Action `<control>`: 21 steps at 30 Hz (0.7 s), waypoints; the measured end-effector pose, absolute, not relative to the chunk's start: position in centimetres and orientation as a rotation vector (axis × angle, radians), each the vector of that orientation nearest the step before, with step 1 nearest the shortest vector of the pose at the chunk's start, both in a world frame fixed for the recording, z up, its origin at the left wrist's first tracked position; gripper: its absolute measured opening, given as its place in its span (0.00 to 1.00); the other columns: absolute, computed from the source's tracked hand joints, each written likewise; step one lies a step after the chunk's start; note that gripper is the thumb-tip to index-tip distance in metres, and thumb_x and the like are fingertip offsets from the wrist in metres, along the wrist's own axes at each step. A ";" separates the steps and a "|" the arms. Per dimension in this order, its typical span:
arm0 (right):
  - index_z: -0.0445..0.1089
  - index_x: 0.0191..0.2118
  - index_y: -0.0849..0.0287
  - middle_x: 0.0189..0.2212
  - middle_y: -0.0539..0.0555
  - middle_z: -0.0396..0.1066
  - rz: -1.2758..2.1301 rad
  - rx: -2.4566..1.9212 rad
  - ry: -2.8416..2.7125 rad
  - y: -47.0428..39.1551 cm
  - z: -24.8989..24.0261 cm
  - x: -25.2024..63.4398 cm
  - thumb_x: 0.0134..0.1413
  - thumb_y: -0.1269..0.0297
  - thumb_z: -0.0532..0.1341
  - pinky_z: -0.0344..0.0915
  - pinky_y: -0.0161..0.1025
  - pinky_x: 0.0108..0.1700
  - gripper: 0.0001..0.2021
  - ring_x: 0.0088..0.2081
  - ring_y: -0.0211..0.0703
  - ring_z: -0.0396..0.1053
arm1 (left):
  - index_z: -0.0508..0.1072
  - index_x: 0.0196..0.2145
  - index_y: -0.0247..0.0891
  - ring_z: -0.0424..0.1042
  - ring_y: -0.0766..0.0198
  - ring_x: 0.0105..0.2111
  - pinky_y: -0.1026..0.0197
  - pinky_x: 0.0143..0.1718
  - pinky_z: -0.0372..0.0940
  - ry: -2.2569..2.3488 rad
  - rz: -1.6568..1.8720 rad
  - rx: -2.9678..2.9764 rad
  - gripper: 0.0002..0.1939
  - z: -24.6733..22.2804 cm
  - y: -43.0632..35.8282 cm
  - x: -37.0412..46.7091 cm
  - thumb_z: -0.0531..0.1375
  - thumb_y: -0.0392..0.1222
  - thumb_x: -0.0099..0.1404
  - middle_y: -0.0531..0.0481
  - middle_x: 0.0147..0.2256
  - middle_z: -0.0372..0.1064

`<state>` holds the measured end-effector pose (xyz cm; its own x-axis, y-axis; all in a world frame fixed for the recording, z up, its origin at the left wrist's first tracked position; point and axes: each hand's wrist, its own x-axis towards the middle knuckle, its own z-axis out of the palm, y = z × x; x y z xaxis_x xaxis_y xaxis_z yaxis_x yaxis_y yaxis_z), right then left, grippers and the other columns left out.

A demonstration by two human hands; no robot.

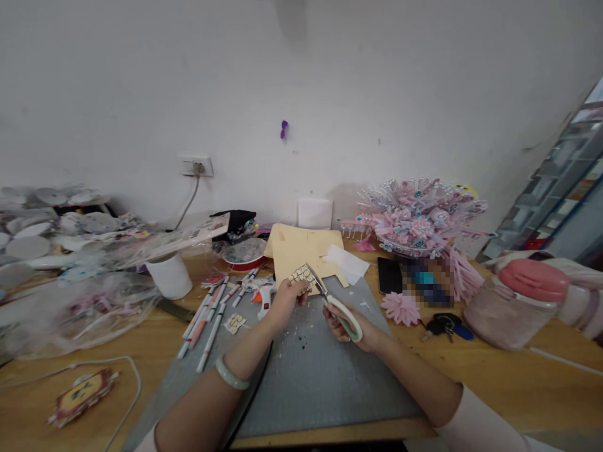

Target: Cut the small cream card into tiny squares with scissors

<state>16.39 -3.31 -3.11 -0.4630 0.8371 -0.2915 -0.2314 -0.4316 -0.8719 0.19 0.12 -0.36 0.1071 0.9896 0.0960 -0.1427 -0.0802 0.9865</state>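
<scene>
Near the middle of the view, my left hand pinches a small cream piece with a dark net-like pattern. My right hand is closed around scissors with white and green handles. Their blades reach up and left to the right edge of the patterned piece. Behind both hands lies a pale yellow sheet with cut edges, a white paper beside it. Another patterned scrap rests on the grey mat, left of my left forearm.
Marker pens and a glue gun lie left of my hands. At the right are a phone, keys, a pink flower headpiece and a pink-lidded jar. Clear plastic bags and a white roll stand left.
</scene>
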 end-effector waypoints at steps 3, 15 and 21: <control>0.62 0.28 0.61 0.15 0.41 0.55 1.957 -0.976 -1.040 -3.3 -3.1 16.4 0.28 0.47 0.70 0.39 0.26 0.15 0.25 0.14 0.24 0.48 | 0.62 0.12 0.36 0.55 0.71 0.14 0.66 0.18 0.50 0.985 1.259 1.221 0.13 -0.4 0.2 0.1 0.58 0.46 0.45 0.55 0.10 0.56; 0.62 0.28 0.60 0.17 0.42 0.57 1.924 -0.984 -1.054 -3.3 -3.2 16.3 0.29 0.47 0.70 0.40 0.26 0.15 0.25 0.16 0.25 0.50 | 0.60 0.15 0.37 0.55 0.72 0.13 0.67 0.18 0.50 1.011 1.333 1.172 0.11 0.1 0.0 0.1 0.58 0.46 0.45 0.57 0.12 0.57; 0.62 0.27 0.60 0.16 0.42 0.56 1.926 -0.984 -1.080 -3.3 -3.3 16.3 0.31 0.47 0.69 0.39 0.26 0.15 0.24 0.15 0.25 0.50 | 0.61 0.18 0.38 0.55 0.72 0.13 0.67 0.18 0.50 1.018 1.359 1.150 0.10 0.0 0.1 0.1 0.58 0.46 0.45 0.58 0.13 0.57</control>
